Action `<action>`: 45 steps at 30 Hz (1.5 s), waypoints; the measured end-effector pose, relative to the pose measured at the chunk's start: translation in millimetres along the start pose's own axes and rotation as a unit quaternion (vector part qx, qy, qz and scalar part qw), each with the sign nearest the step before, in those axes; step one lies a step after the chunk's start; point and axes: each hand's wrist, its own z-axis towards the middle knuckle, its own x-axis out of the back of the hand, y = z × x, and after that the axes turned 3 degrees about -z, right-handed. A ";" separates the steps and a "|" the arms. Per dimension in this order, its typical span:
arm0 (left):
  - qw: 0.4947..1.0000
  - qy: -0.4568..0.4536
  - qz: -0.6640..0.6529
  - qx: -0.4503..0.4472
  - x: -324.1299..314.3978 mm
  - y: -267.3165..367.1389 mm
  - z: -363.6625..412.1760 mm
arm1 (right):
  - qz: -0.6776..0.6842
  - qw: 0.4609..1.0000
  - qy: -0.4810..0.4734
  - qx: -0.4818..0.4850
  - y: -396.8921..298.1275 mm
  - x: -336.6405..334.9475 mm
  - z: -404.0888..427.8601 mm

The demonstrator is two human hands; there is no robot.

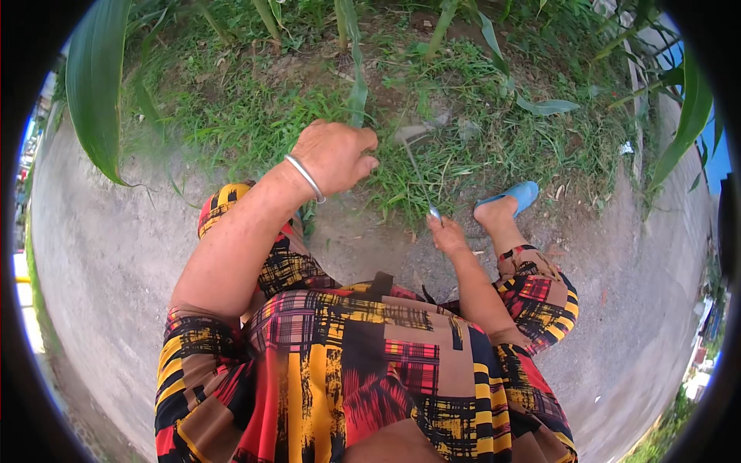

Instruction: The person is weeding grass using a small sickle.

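Note:
My right hand [448, 232] grips the near end of a long-shafted hand tool, a sickle or small hoe. Its thin metal shaft [415, 168] slants away over the grass, and a pale blade [414, 133] lies low among the weeds at the far end. My left hand [336, 155], with a silver bangle [305, 178] at the wrist, is curled above the green grass [260, 127]. A narrow corn leaf [358, 75] hangs down to its knuckles. The undersides of those fingers are hidden, so whether they hold anything does not show.
Corn stalks [443, 29] rise from the weedy soil ahead. A broad corn leaf [98, 87] hangs close at the left. My foot in a blue slipper [518, 197] stands at the grass edge, on grey paved ground [116, 231]. A scrap of litter [626, 148] lies right.

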 end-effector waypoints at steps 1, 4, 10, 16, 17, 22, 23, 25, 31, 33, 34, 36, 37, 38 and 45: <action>1.000 -0.003 -0.001 0.002 -1.5 -0.9 4.2 | -0.144 0.988 -0.020 -0.047 21.7 -2.6 7.0; 0.999 -0.006 0.010 0.031 5.1 -10.9 -9.8 | -0.098 0.992 -0.069 -0.041 -13.2 24.2 -17.6; 1.000 0.004 0.006 0.027 5.4 -6.5 -8.2 | 0.172 0.984 0.011 0.043 -65.7 31.8 -30.1; 0.999 0.036 0.028 -0.029 -16.1 -14.7 -2.2 | -0.054 0.992 -0.085 -0.074 -14.0 5.7 -24.5; 0.998 0.034 0.030 -0.033 -20.0 -15.5 -1.9 | -0.049 0.993 -0.082 -0.075 -7.2 3.5 -28.4; 0.994 -0.108 -0.011 0.007 -46.8 -23.6 -10.0 | 0.272 0.923 -0.182 -0.201 -75.6 5.1 -66.6; 0.994 -0.106 -0.007 0.005 -58.9 -28.4 -11.3 | 0.275 0.923 -0.181 -0.197 -88.2 1.5 -74.4; 0.964 -0.259 -0.049 0.041 -77.9 -35.5 -12.8 | 0.383 0.880 -0.186 -0.210 -114.3 -5.3 -88.8; 0.712 -0.240 -0.534 0.388 -149.3 12.6 -34.9 | 0.448 0.828 -0.286 -0.178 -145.9 -17.7 -128.4; 0.620 -0.157 -0.632 0.437 -193.9 7.6 -41.6 | 0.416 0.829 -0.332 -0.168 -134.7 -15.7 -128.6; 0.622 -0.157 -0.630 0.437 -198.4 4.9 -44.8 | 0.273 0.892 -0.329 -0.149 -136.9 -10.1 -132.4; 0.623 -0.144 -0.610 0.468 -198.1 -0.7 -52.7 | 0.122 0.931 -0.321 -0.124 -149.2 9.8 -142.3; 0.622 -0.143 -0.610 0.469 -195.4 -2.9 -54.8 | 0.027 0.948 -0.316 -0.001 -162.1 29.8 -148.9; 0.621 -0.119 -0.636 0.442 -190.1 -9.2 -55.4 | -0.067 0.941 -0.307 0.125 -173.3 47.2 -149.9; 0.718 0.055 -0.635 0.280 -90.8 -2.4 -6.5 | 0.065 0.958 -0.148 0.238 -217.0 166.9 -128.3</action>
